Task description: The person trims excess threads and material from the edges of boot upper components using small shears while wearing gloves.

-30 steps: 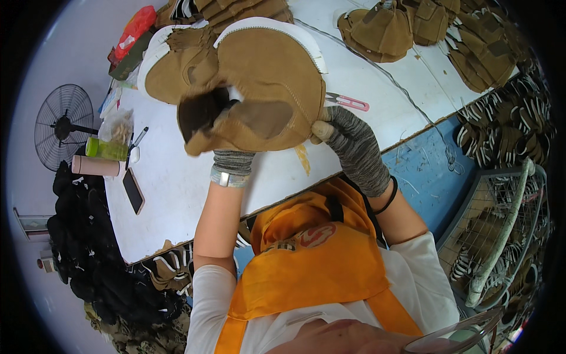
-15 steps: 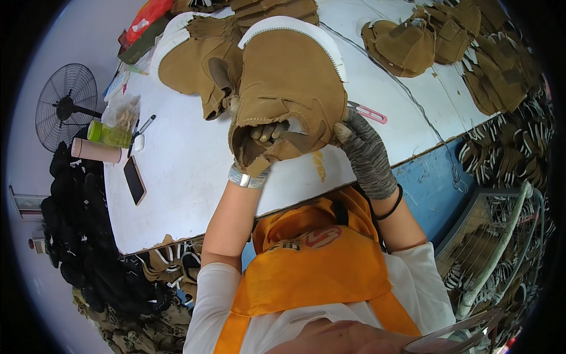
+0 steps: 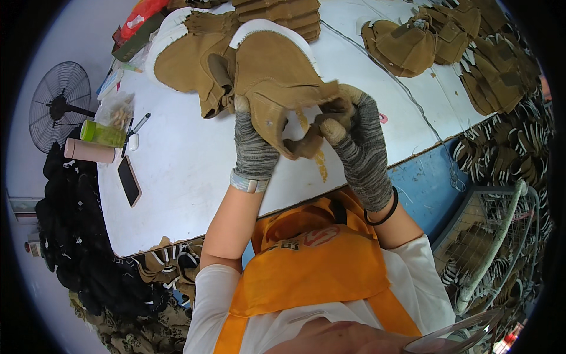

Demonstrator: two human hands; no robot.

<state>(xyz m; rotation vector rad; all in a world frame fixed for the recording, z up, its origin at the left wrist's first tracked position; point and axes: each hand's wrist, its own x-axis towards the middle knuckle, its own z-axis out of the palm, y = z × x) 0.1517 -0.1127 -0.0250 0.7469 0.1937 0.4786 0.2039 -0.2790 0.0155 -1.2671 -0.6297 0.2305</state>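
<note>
Fingers of left hand and right hand grip the brown upper between them, white-edged end pointing away.

Left grip and right grip hold a brown shoe upper.

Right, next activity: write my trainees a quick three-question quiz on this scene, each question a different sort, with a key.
1. True or false: the left hand and right hand are both on the same white-edged brown piece.

2. Which of these lies on the white table, to the left of the left hand?
A) a hammer
B) a dark phone
C) a stapler

3. Fill in the blank: each hand wears a grey knitted ____.

Key: 1. True. 2. B. 3. Glove.
</note>
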